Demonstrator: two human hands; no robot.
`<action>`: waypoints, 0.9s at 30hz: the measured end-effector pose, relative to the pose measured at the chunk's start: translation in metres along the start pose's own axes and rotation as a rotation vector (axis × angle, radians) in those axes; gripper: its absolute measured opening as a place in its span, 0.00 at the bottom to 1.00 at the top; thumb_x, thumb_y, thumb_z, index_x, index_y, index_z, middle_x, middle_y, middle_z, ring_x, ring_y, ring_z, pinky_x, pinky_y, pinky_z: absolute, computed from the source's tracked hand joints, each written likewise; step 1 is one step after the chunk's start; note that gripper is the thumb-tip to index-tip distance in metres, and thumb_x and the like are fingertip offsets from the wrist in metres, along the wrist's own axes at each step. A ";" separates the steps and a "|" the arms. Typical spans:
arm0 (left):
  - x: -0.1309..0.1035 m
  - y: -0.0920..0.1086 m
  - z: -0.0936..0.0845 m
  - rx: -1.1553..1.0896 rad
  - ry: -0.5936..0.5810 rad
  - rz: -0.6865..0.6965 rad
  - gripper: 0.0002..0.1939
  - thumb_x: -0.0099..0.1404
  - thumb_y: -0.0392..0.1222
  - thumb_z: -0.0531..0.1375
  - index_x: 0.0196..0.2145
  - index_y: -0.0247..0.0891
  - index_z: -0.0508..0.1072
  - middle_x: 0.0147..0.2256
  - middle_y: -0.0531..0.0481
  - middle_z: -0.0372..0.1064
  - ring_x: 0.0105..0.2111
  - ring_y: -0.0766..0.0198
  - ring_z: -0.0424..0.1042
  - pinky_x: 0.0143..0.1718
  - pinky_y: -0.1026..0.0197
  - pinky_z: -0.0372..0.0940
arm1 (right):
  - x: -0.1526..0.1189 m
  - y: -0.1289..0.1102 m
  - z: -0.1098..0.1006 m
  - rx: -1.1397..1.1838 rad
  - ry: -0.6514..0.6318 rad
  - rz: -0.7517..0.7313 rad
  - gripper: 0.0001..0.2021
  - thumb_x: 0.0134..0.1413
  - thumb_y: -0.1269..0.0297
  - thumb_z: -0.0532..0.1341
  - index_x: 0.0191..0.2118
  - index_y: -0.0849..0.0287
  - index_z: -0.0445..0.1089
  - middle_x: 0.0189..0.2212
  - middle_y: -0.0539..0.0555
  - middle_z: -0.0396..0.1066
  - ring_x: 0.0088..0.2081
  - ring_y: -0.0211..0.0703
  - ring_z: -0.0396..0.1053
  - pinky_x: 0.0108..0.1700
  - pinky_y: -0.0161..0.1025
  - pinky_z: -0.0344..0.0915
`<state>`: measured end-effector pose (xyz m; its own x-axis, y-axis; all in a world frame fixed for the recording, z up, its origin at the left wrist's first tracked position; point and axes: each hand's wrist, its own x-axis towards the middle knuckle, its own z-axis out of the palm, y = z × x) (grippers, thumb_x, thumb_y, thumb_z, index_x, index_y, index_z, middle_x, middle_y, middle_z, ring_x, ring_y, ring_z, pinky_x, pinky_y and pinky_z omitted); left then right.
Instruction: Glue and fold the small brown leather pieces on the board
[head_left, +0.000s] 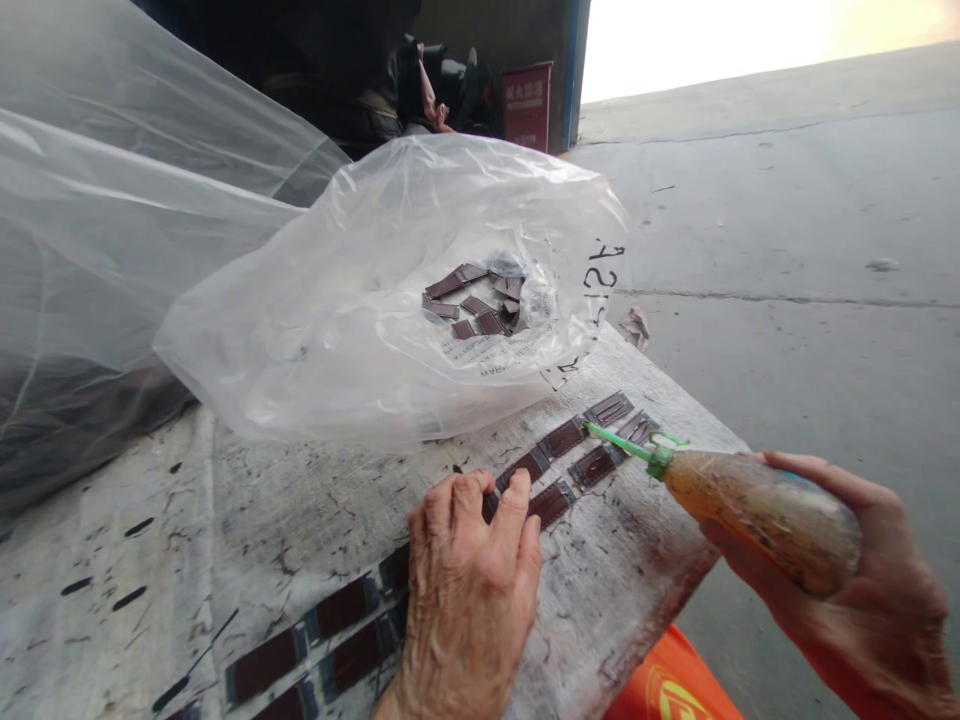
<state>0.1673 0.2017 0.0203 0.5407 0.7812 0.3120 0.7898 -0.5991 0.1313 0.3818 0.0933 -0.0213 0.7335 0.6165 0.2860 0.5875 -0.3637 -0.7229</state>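
My right hand point(847, 560) is wrapped around a soft squeeze bottle point(765, 510) of amber liquid, dirty on the outside. Its thin green nozzle point(619, 440) points left, with the tip at the edge of a small dark brown rectangular piece point(562, 437). My left hand point(469, 580) lies palm down over the slanting double row of such pieces. Its fingertips touch a brown piece point(527, 467), with the fingers slightly bent and partly apart. Glossy streaks show on the piece point(609, 408) at the far end. My left hand hides the middle of the rows.
A clear plastic bag point(360, 340) holding several loose brown pieces point(480, 310) stands behind the rows. More plastic sheeting point(112, 250) hangs at left. The stained board point(300, 500) ends at right above concrete floor point(787, 250). Orange cloth point(667, 680) shows below; a red box point(527, 105) stands behind.
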 end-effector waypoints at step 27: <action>-0.001 0.000 -0.001 -0.019 -0.003 -0.002 0.15 0.64 0.35 0.59 0.49 0.39 0.76 0.40 0.41 0.69 0.41 0.49 0.64 0.41 0.45 0.66 | -0.017 -0.011 0.006 0.062 -0.094 -0.068 0.25 0.46 0.47 0.65 0.49 0.50 0.65 0.44 0.54 0.73 0.37 0.48 0.72 0.35 0.40 0.72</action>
<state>0.1667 0.2011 0.0210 0.5399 0.7829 0.3090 0.7853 -0.6007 0.1499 0.3611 0.0912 -0.0217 0.6560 0.7018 0.2778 0.6104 -0.2768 -0.7422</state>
